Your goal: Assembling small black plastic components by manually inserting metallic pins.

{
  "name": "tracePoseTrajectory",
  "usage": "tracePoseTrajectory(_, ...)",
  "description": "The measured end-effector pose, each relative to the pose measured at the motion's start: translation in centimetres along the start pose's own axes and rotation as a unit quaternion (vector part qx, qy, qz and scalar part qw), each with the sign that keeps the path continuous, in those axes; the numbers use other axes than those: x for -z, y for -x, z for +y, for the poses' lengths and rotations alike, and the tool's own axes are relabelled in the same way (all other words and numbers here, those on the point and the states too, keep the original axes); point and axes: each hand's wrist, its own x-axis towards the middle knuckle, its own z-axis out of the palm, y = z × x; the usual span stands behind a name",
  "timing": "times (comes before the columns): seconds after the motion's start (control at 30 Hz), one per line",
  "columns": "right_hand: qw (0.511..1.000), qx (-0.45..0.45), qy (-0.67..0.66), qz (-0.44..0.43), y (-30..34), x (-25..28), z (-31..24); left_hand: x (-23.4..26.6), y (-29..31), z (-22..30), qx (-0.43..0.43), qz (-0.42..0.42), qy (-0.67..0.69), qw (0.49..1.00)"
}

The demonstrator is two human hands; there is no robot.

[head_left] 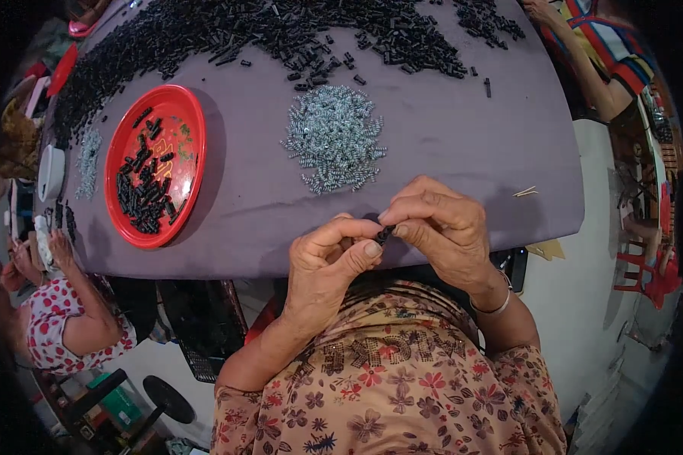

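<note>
Close to the table's front edge, my left hand (334,252) and my right hand (437,227) meet with their fingertips pinched on one small black plastic part (385,233). Most of that part is covered by the fingers, so its exact kind is hard to make out. Just beyond my hands lies a heap of small silvery coil springs (335,138). To the left stands a red oval-looking tray (198,163) holding several black ribbed plastic pieces (140,193).
A large pile of black plastic pieces (281,34) covers the far side of the cloth-covered table (463,152). Thin sticks (524,191) lie at the right. Another person (83,311) sits at the left with a white bowl (51,173) nearby; a person's arm (584,68) shows at the far right.
</note>
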Motion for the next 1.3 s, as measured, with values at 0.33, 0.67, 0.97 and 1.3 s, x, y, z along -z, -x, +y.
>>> tracePoseTrajectory(0.33,0.985,0.124,0.119,-0.005,-0.4,0.1,-0.1,-0.6,0.1,0.5,0.021,0.024,-0.019,0.999)
tracePoseTrajectory(0.67,0.987,0.093,0.127,-0.031,-0.2,0.7,-0.3,-0.7,0.1,0.6,-0.007,0.023,-0.068,0.997)
tracePoseTrajectory(0.97,0.992,0.078,0.09,-0.039,-0.2,0.8,0.4,0.5,-0.1,0.2,0.053,-0.047,0.041,0.997)
tracePoseTrajectory(1.3,0.999,0.001,-0.001,-0.048,0.0,1.0,0.8,0.7,-0.3,0.2,0.133,-0.088,0.18,0.971)
